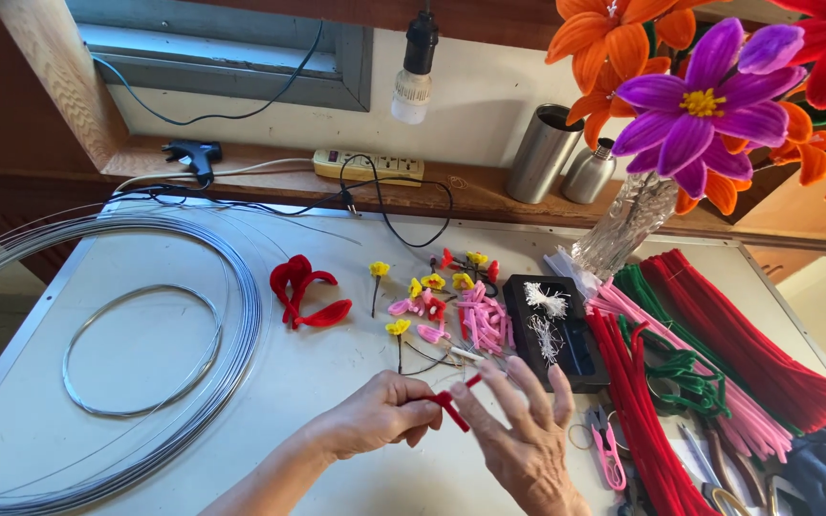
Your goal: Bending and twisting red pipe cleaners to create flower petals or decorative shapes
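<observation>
My left hand (380,413) and my right hand (526,430) meet low in the middle of the view, both pinching a short red pipe cleaner piece (451,406). The left thumb and fingers grip its lower end; the right fingertips hold its upper end with the other fingers spread. Just beyond lie small yellow, pink and red pipe cleaner flower parts (442,306) and a looped red pipe cleaner shape (303,291) on the white table (317,382).
Large wire coils (145,363) lie at the left. Red, pink and green pipe cleaner bundles (719,354), pink snips (607,449) and a black tray (561,330) sit to the right. A glass vase of flowers (628,220), metal cups, a power strip and a glue gun stand at the back.
</observation>
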